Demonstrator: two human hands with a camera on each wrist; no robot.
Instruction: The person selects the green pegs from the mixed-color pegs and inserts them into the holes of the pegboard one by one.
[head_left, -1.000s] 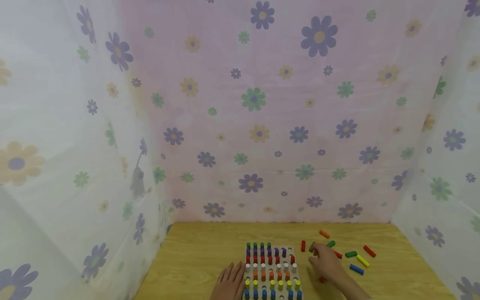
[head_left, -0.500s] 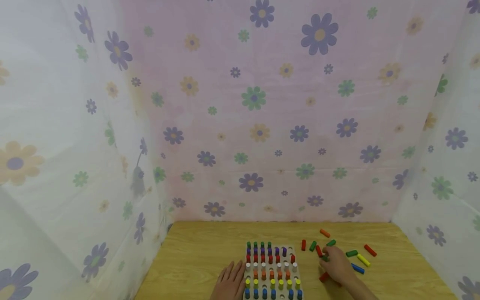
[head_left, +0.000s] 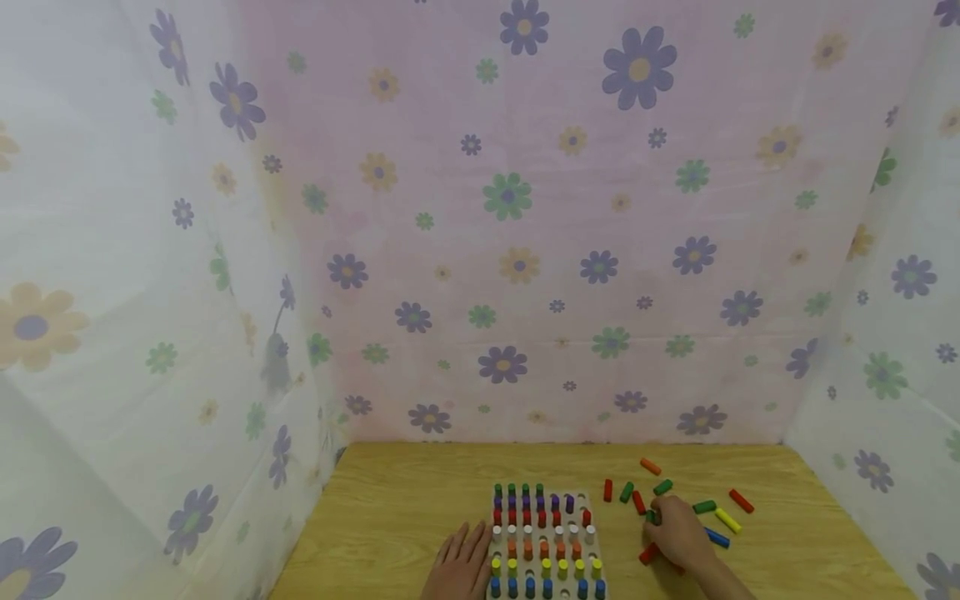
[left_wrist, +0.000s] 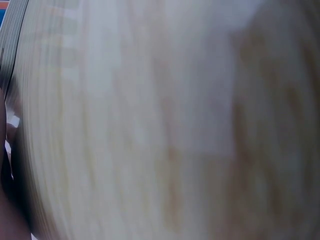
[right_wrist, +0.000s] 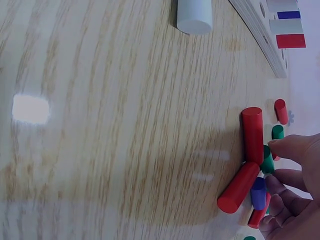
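Note:
My right hand (head_left: 681, 535) is among loose pegs to the right of the pegboard. Its thumb and a finger pinch a green peg (right_wrist: 267, 159), which lies against two red pegs and a blue peg (right_wrist: 258, 194) in the right wrist view. Most of that green peg is covered by the fingers in the head view. My left hand (head_left: 459, 562) lies flat on the table, its fingertips at the left edge of the pegboard (head_left: 531, 575). Rows of green, purple, red, white, orange, yellow and blue pegs stand upright in the board, with some bare holes between them.
Several loose pegs lie on the wooden table (head_left: 397, 483) around the right hand, among them an orange peg (head_left: 650, 467), a yellow peg (head_left: 727, 521) and a blue peg (head_left: 717, 537). A white peg (right_wrist: 194, 19) lies near the board. Flowered sheets (head_left: 517, 317) enclose the table.
My right hand has moved a little right and nearer, away from one green peg to another. A red peg now shows beside its fingertips. The left hand has stayed in place.

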